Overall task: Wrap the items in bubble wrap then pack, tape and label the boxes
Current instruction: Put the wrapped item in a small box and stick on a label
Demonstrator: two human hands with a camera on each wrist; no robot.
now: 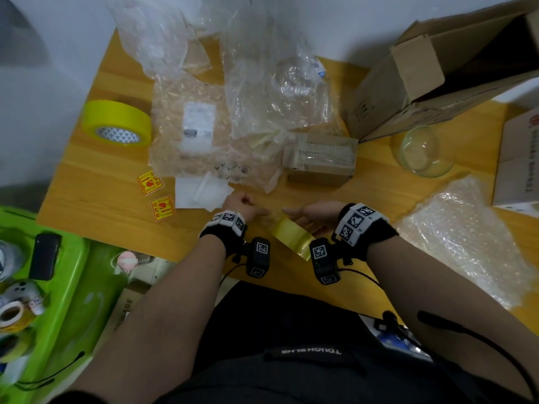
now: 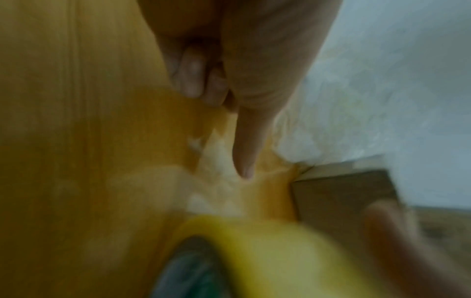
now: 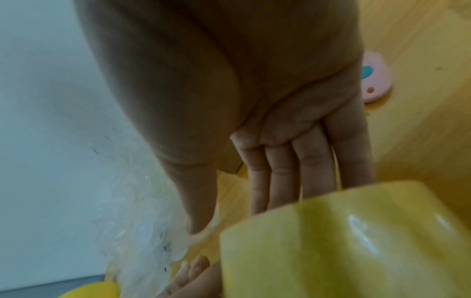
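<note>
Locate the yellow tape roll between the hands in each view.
Head: tape roll low centre, between the wrists.
Left wrist: tape roll blurred, bottom centre.
Right wrist: tape roll bottom right, below the fingers.
Shared landmark: wooden table.

The head camera looks steeply down on the wooden bench (image 1: 96, 182) from above. Each wrist camera sits very close behind its hand, facing along the fingers. All three share the yellow tape roll (image 1: 293, 236) at six o'clock.
</note>
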